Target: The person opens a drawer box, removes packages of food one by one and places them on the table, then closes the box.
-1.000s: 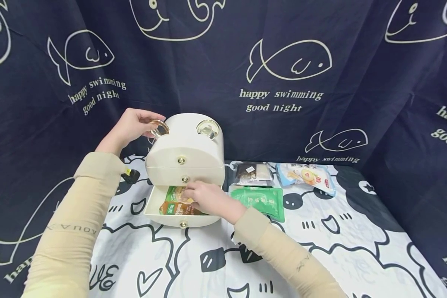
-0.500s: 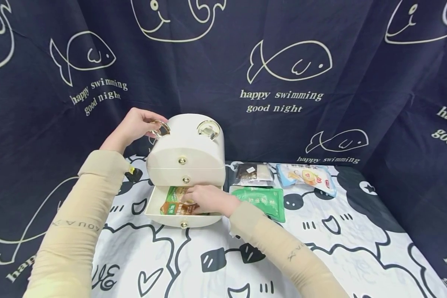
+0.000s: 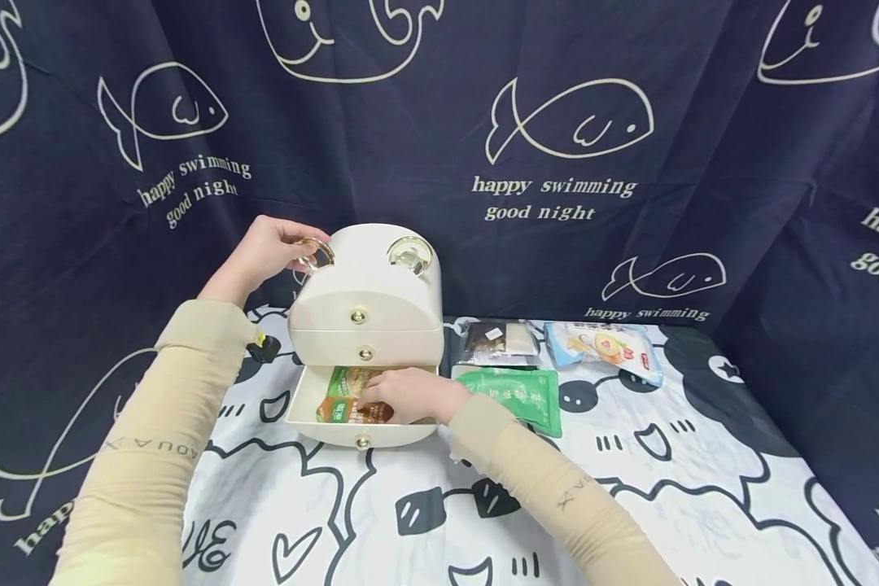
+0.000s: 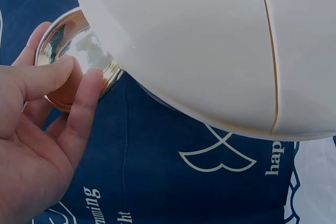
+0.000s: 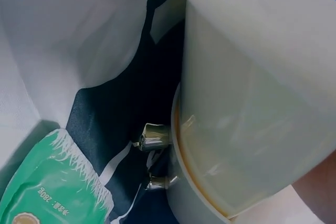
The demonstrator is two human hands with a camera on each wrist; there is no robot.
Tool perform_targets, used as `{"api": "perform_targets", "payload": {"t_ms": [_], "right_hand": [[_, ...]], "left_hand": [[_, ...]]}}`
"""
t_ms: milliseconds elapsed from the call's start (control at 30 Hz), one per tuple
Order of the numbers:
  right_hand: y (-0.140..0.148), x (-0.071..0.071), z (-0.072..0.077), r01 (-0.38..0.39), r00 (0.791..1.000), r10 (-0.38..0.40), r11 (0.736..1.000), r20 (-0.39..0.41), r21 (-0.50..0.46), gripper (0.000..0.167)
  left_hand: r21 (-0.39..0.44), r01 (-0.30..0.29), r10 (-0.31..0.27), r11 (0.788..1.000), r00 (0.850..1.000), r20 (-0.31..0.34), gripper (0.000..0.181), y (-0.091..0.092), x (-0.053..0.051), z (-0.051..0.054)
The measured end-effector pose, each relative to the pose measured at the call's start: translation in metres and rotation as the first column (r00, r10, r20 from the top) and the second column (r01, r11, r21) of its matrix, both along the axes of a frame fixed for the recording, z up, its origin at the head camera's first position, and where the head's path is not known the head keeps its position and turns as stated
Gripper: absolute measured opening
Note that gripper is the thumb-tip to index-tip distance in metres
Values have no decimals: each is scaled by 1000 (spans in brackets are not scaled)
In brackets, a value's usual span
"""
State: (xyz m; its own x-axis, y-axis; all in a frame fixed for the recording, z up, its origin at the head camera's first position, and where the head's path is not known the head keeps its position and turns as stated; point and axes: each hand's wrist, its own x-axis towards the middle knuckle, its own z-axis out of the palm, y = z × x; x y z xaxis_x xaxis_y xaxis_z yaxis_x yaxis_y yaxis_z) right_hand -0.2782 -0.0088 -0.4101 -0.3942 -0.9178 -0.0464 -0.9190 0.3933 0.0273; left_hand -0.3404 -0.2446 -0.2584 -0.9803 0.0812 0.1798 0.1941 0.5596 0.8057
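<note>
A cream storage box (image 3: 369, 277) with gold knobs and two gold ears stands against the dark cloth. Its bottom drawer (image 3: 303, 399) is pulled out and holds a green and brown packet (image 3: 344, 409). My left hand (image 3: 264, 252) grips the left gold ear (image 4: 79, 61), thumb on its front and fingers around the back. Inside the drawer, my right hand (image 3: 413, 394) has its fingertips on the packet; whether they pinch it cannot be told. The right wrist view shows the drawer's pale side (image 5: 252, 114), with the fingers hidden.
Right of the box lie a green packet (image 3: 513, 395), a clear bag with dark and pale contents (image 3: 498, 342) and a blue and white packet (image 3: 604, 348). A patterned white cloth (image 3: 264, 505) covers the table; a dark curtain (image 3: 410, 146) hangs behind.
My right hand has shifted slightly to the right inside the drawer, and the brown part of the packet lies differently under the fingers. My left hand stays on the ear, nearly unmoved.
</note>
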Motion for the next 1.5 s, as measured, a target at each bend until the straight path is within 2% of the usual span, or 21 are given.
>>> {"api": "perform_targets", "payload": {"t_ms": [367, 633, 833, 1000, 1133, 1267, 1400, 1500], "right_hand": [[-4, -4, -8, 5, 1000, -5, 1000, -28, 1, 43], [-3, -8, -12, -10, 1000, 10, 1000, 5, -9, 38], [-3, -8, -11, -20, 999, 20, 999, 25, -30, 34], [-4, -2, -9, 32, 999, -33, 998, -20, -46, 35], [-7, 3, -10, 70, 993, -77, 994, -88, -79, 26], [-7, 7, -13, 69, 972, -87, 994, -219, -90, 16], [-5, 7, -16, 26, 924, -64, 994, -376, -105, 18], [-3, 7, -16, -28, 886, -39, 990, -461, -138, 19]], "left_hand": [[5, 4, -4, 1000, 1000, 2, 24, 0, 0, -1], [9, 9, -9, 1000, 1000, -8, 24, -2, 1, -1], [-32, -10, 10, 999, 1000, 1, 24, -2, 2, -2], [-38, -13, 13, 999, 1000, 0, 24, -1, 2, -3], [-30, -13, 13, 999, 1000, 0, 24, -1, 2, -3], [-14, -5, 5, 1000, 1000, -8, 24, -1, 2, -3], [-5, -5, 5, 1000, 1000, -13, 24, -1, 1, -4], [3, -4, 4, 1000, 1000, -11, 24, -1, 2, -3]]}}
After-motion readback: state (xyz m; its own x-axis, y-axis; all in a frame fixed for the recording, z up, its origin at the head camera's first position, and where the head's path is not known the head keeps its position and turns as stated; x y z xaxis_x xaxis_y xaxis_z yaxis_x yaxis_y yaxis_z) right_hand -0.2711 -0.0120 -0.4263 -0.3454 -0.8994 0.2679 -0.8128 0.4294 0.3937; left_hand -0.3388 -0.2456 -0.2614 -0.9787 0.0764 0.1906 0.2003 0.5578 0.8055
